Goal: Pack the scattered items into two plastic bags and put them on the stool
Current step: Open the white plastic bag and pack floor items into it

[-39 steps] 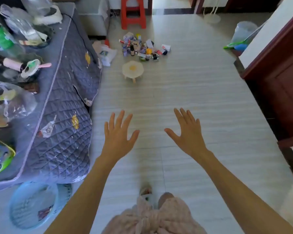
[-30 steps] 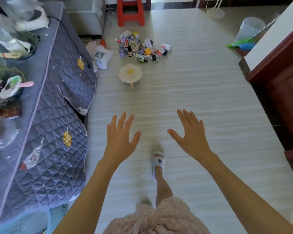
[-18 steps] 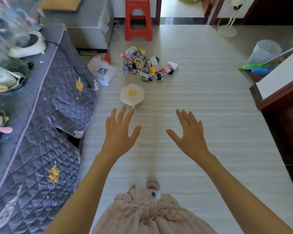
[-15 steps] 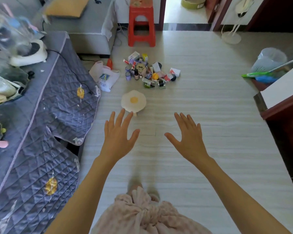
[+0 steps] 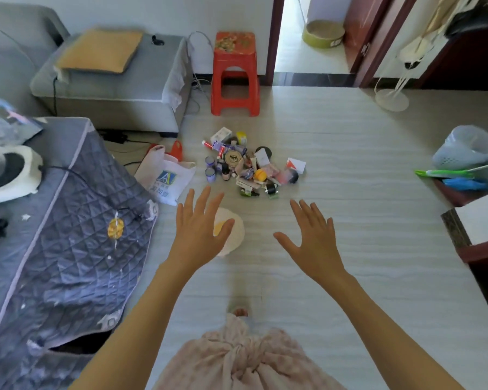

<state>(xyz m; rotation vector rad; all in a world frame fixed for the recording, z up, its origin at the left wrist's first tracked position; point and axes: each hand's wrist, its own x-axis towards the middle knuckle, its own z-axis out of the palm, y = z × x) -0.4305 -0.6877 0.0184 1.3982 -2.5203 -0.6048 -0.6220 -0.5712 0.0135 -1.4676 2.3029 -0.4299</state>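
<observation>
Both hands hold nothing. The left hand (image 5: 200,235) is stretched forward with its back to the camera, fingers straight and spread, thumb out to the side. The right hand (image 5: 313,240) mirrors it, fingers splayed and empty, thumb pointing inward. Both hang in the air above the pale striped floor (image 5: 364,220), well apart from each other.

Partly hidden behind the left hand sits a small round white stool with a yellow centre (image 5: 233,229), low on the floor; whether the hand touches it cannot be told.

Just beyond the fingertips lies the heap of scattered small items (image 5: 248,167): little bottles, tubes, round tins, boxes and a yellow ball, all bunched together on the floor. Left of the heap, a white plastic bag with a blue and green logo (image 5: 166,178) lies flat, with a red plastic bag (image 5: 177,149) peeking out behind it.

Farther back, against the wall beside the doorway, stands a tall red plastic stool (image 5: 235,74), upright.

On the left a grey quilted cover with space prints (image 5: 68,220) drapes over a piece of furniture, and behind it is a grey couch section (image 5: 119,80) bearing a yellow cushion (image 5: 99,50). On the right, a pale blue perforated bin (image 5: 462,149) stands near a green-handled tool (image 5: 445,173).
</observation>
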